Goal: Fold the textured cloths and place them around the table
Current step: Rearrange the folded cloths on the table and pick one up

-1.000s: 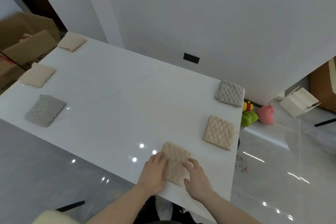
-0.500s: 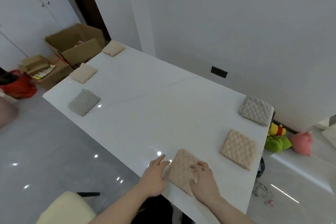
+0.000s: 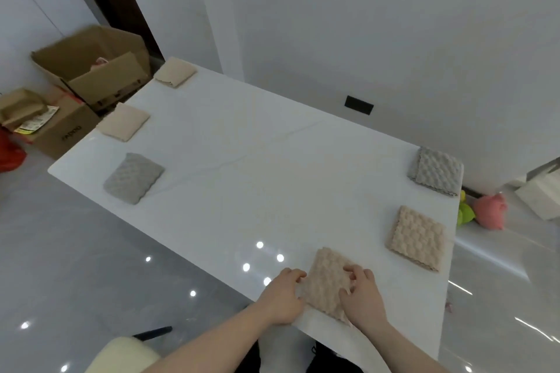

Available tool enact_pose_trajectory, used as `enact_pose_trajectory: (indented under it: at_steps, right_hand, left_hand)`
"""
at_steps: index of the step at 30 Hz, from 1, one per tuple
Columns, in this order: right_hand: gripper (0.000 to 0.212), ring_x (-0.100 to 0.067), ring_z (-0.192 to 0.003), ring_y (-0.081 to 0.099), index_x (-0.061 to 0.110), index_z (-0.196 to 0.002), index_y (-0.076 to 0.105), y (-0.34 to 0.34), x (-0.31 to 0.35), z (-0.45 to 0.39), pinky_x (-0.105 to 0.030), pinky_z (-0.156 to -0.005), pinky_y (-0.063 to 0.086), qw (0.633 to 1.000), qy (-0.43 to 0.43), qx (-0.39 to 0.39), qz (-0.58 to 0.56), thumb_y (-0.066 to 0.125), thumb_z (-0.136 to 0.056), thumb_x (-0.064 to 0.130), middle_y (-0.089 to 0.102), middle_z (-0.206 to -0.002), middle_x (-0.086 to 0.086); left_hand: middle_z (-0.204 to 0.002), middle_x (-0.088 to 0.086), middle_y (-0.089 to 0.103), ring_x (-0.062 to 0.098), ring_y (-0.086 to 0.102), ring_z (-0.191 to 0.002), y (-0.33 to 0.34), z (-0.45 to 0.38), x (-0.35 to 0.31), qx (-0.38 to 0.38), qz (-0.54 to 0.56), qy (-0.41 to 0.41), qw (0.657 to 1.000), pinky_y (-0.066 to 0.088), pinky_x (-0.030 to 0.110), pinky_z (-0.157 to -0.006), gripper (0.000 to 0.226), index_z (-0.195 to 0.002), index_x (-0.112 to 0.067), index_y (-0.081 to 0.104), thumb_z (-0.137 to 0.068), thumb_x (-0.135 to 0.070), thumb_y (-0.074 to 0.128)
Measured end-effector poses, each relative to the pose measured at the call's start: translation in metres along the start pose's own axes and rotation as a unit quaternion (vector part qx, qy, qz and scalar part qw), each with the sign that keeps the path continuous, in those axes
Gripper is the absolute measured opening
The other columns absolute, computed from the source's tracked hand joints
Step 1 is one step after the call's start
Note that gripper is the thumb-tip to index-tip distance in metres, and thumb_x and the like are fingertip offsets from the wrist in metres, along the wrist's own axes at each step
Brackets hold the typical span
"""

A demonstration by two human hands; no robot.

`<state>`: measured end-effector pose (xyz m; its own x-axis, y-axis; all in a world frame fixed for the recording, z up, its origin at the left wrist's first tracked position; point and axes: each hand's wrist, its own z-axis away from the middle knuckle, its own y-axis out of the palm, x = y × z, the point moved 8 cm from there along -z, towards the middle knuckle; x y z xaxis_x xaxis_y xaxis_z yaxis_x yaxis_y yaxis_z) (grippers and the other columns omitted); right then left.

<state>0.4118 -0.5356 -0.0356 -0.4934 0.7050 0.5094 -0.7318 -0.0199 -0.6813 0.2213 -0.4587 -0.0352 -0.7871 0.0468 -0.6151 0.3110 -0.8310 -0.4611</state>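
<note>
While curled, both hands (image 3: pixel 321 297) press beige cloth (image 3: pixel 328 277).

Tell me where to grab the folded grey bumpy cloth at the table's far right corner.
Pinch the folded grey bumpy cloth by the stacked layers at its right edge, coming from the table's right side. It lies flat on the white table, so only an edge gives purchase, and that one sits close to the rim.
</note>
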Motion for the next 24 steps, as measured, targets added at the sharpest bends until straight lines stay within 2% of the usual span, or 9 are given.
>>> enact_pose_trajectory:
  at_steps: [3, 7, 9, 12, 15, 17, 19, 20, 24]
  right_hand:
    - [0.054, -0.013, -0.094, 0.059, 0.019, -0.137, 0.052, 0.008, -0.009, 0.008, -0.027, -0.085, 0.049, 0.997, 0.059, 0.015, -0.046, 0.062, -0.086, 0.008, 0.054, -0.118, 0.004]
    - [0.053, -0.012, -0.102, 0.056, 0.018, -0.141, 0.049, 0.017, -0.010, 0.023, -0.023, -0.090, 0.045, 0.983, 0.111, 0.041, -0.141, 0.052, -0.092, 0.000, 0.058, -0.126, 0.004]
    - [0.053, -0.013, -0.112, 0.056, 0.020, -0.143, 0.049, 0.021, -0.018, 0.023, -0.028, -0.097, 0.048, 0.975, 0.133, 0.042, -0.174, 0.048, -0.094, 0.001, 0.058, -0.136, 0.002]
    - [0.047, -0.015, -0.117, 0.060, 0.027, -0.136, 0.051, 0.023, -0.032, 0.017, -0.031, -0.098, 0.051, 0.955, 0.159, 0.070, -0.242, 0.048, -0.096, 0.003, 0.060, -0.138, -0.001]
    - [0.029, -0.019, -0.107, 0.065, 0.021, -0.129, 0.057, 0.015, -0.040, 0.012, -0.038, -0.091, 0.057, 0.895, 0.219, 0.091, -0.377, 0.057, -0.101, 0.020, 0.066, -0.122, -0.003]
    - [0.031, -0.022, -0.110, 0.066, 0.019, -0.123, 0.062, 0.003, -0.039, 0.007, -0.044, -0.094, 0.058, 0.871, 0.222, 0.118, -0.422, 0.059, -0.101, 0.041, 0.069, -0.117, -0.003]
    - [0.037, -0.024, -0.109, 0.069, 0.019, -0.116, 0.066, -0.008, -0.037, 0.000, -0.047, -0.094, 0.060, 0.874, 0.204, 0.143, -0.417, 0.065, -0.095, 0.051, 0.072, -0.113, -0.004]
    - [0.036, -0.024, -0.106, 0.071, 0.019, -0.113, 0.067, -0.014, -0.037, -0.002, -0.045, -0.090, 0.061, 0.880, 0.190, 0.154, -0.406, 0.070, -0.093, 0.048, 0.074, -0.110, -0.005]
    - [0.020, -0.022, -0.087, 0.076, 0.010, -0.106, 0.073, -0.024, -0.051, -0.013, -0.034, -0.077, 0.064, 0.918, 0.152, 0.152, -0.333, 0.077, -0.088, 0.019, 0.078, -0.097, -0.010]
  left_hand:
    - [-0.133, -0.003, 0.050, 0.012, 0.054, -0.106, 0.012, -0.023, -0.010, 0.025, 0.044, -0.013, 0.999, 0.043, 0.023, -0.096, 0.060, -0.146, -0.026, 0.042, -0.088, -0.028, 0.057]
    - [-0.119, -0.001, 0.061, 0.017, 0.062, -0.105, 0.029, -0.043, -0.017, 0.041, 0.095, -0.066, 0.992, 0.054, 0.032, -0.092, 0.059, -0.136, -0.019, 0.043, -0.085, -0.043, 0.061]
    - [-0.123, -0.002, 0.061, 0.017, 0.062, -0.106, 0.035, -0.050, -0.018, 0.028, 0.114, -0.086, 0.989, 0.052, 0.028, -0.087, 0.058, -0.137, -0.018, 0.043, -0.089, -0.045, 0.062]
    - [-0.128, -0.005, 0.063, 0.016, 0.062, -0.113, 0.037, -0.050, -0.022, -0.010, 0.116, -0.090, 0.989, 0.051, 0.026, -0.093, 0.050, -0.134, -0.025, 0.055, -0.087, -0.036, 0.063]
    - [-0.107, -0.010, 0.069, 0.013, 0.064, -0.100, 0.032, -0.038, -0.036, -0.089, 0.033, -0.038, 0.995, 0.053, 0.031, -0.092, 0.020, -0.104, -0.034, 0.072, -0.088, -0.031, 0.061]
    - [-0.102, -0.014, 0.066, 0.011, 0.059, -0.096, 0.034, -0.029, -0.048, -0.134, -0.002, 0.017, 0.991, 0.050, 0.029, -0.088, 0.010, -0.092, -0.035, 0.074, -0.086, -0.035, 0.066]
    - [-0.104, -0.021, 0.059, 0.007, 0.053, -0.096, 0.042, -0.023, -0.056, -0.161, -0.004, 0.053, 0.986, 0.043, 0.023, -0.085, 0.004, -0.086, -0.037, 0.073, -0.083, -0.038, 0.070]
    - [-0.105, -0.023, 0.058, 0.004, 0.052, -0.097, 0.048, -0.020, -0.059, -0.168, 0.012, 0.059, 0.984, 0.041, 0.021, -0.084, 0.002, -0.084, -0.036, 0.072, -0.082, -0.037, 0.072]
    - [-0.102, -0.023, 0.061, 0.001, 0.054, -0.098, 0.069, -0.011, -0.062, -0.170, 0.070, 0.024, 0.983, 0.046, 0.022, -0.084, 0.017, -0.089, -0.035, 0.066, -0.077, -0.040, 0.078]
